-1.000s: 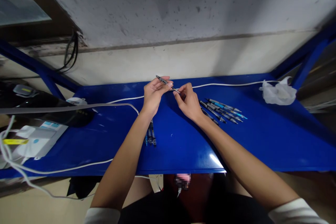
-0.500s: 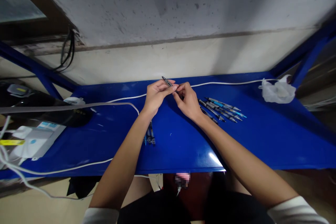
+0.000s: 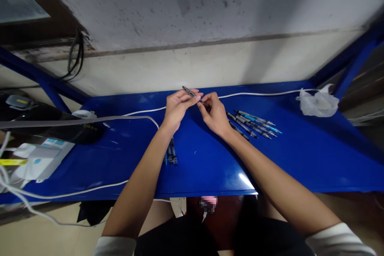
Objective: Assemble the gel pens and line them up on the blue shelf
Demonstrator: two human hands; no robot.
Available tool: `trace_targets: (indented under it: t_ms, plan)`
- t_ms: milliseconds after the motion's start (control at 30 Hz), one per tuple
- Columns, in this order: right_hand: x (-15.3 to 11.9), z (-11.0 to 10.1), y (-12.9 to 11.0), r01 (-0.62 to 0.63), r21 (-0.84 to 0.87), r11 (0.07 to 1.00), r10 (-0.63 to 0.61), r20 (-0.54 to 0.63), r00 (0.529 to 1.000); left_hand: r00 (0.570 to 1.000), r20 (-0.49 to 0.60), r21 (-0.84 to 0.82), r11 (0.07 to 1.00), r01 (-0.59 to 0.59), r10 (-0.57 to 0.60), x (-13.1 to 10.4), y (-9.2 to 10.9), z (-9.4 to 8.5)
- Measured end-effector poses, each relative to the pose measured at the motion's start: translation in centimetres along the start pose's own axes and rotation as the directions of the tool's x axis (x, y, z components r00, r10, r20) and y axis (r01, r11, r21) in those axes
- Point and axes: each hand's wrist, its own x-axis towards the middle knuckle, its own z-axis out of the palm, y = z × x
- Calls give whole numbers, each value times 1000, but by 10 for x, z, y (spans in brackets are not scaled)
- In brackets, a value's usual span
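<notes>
A dark grey pen [image 3: 187,91] slants up and left out of my left hand [image 3: 176,109], pinched between thumb and fingers. Close beside it, my right hand [image 3: 216,115] has its fingertips closed on a dark, slim piece at the pen's lower end; whether this is joined to the pen I cannot tell. Both hands are raised over the blue table [image 3: 207,168]. To the right of my right hand lies a loose group of pens [image 3: 255,125], black, grey and light blue. More pens [image 3: 172,154] lie beside my left forearm, which partly hides them.
A white cable [image 3: 258,95] runs along the back of the table. On the left are a black cylindrical object [image 3: 60,128], a white plug adapter [image 3: 37,162] and more cables. A crumpled white plastic bag [image 3: 318,103] sits at the right, near the blue frame [image 3: 351,64].
My left hand has shifted slightly left with the pen, and a small gap shows between the fingertips of both hands. The pens on the table have not moved.
</notes>
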Motion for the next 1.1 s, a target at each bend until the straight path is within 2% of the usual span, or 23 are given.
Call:
trace_targets:
  t_ms: [233,367,533,667,1100]
  plan:
    - [1,-2,-5,30,-36,999,-27,74,997,1000,3,-31,1000,-3,3,2,-3,-5]
    - [1,-1,-4,15,-4,1000,-15,23,1000,1000,14,-39,999,2,-2,2,-3,-5]
    - [1,-1,-5,15,-24,1000,-14,53,998,1000,-5,-44,999,15,-15,2,-3,-5]
    - [1,-1,-6,10,-2,1000,-10,13,1000,1000,3,-52,998,20,-20,3,-3,-5]
    - [1,-1,-4,10,-20,1000,-8,57,998,1000,4,-59,998,17,-16,2,-4,-5]
